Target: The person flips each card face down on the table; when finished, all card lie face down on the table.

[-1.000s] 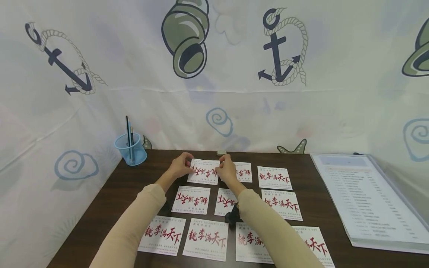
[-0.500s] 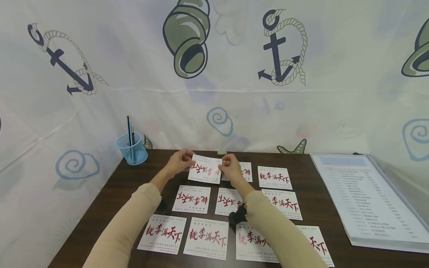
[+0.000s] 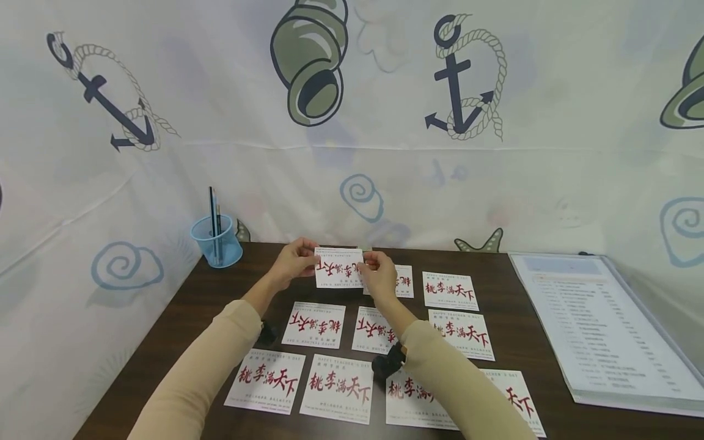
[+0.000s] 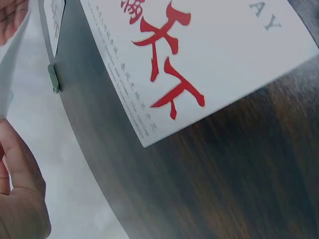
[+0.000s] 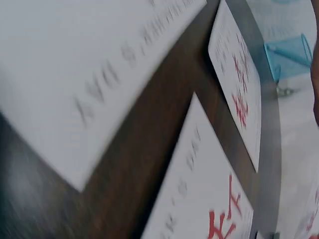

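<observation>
A white card (image 3: 338, 267) with red Chinese characters is held up off the table, its lettering upside down in the head view. My left hand (image 3: 294, 263) pinches its left edge, and my right hand (image 3: 381, 276) pinches the right edge. In the left wrist view the left hand (image 4: 21, 184) grips the card, seen nearly edge-on at the far left. Only a sliver of the right hand (image 5: 316, 79) enters the right wrist view. Just behind the right hand lies another upside-down card (image 3: 405, 282), partly covered.
Several similar cards lie in rows on the dark table (image 3: 181, 342), including an upside-down card (image 3: 314, 325) and an upright one (image 3: 337, 388). A blue pen cup (image 3: 217, 241) stands back left. A thick paper stack (image 3: 605, 330) lies right.
Both hands have lifted the card from the table's back row and raised it, tilting its face more upright. The other cards have stayed in place.
</observation>
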`<state>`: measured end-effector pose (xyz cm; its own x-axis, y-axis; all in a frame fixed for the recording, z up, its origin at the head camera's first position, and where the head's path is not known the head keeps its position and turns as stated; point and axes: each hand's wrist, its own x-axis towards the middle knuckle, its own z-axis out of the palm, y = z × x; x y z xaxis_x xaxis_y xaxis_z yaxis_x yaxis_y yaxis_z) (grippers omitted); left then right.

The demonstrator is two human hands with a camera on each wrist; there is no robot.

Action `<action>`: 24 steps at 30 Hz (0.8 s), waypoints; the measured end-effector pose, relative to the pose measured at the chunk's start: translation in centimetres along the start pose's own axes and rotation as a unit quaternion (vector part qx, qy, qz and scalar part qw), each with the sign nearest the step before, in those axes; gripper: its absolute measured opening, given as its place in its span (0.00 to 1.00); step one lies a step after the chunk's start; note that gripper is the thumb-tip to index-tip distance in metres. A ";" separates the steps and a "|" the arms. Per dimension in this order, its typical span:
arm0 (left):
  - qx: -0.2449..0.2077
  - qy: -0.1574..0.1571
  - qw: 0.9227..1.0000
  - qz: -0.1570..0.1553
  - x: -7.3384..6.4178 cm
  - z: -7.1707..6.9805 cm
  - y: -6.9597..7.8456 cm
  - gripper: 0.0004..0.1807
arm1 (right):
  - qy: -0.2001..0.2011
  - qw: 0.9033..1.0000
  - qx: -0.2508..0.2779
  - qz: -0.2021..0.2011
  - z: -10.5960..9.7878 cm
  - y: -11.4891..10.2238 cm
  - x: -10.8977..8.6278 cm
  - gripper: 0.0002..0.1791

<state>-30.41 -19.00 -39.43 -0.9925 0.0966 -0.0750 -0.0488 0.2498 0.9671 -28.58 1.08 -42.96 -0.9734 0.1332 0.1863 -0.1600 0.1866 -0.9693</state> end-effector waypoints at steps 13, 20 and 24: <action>-0.032 0.025 0.999 0.010 -0.1 1.6 1.2 0.16 | -0.075 0.992 -0.034 -0.094 2.6 -1.4 -2.6 0.12; -0.046 0.021 0.999 0.011 -0.4 2.1 1.8 0.17 | -0.056 0.983 -0.075 -0.156 3.2 -1.9 -3.3 0.17; -0.054 0.014 0.998 0.022 -0.5 2.3 2.1 0.18 | -0.036 0.975 -0.100 -0.193 3.1 -1.8 -3.3 0.15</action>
<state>-29.73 -16.26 -37.93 -0.9966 0.0776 -0.0268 -0.0156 0.1408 0.9899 -25.62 -2.67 -42.35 -0.8574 -0.0520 0.5120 -0.4883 0.3961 -0.7776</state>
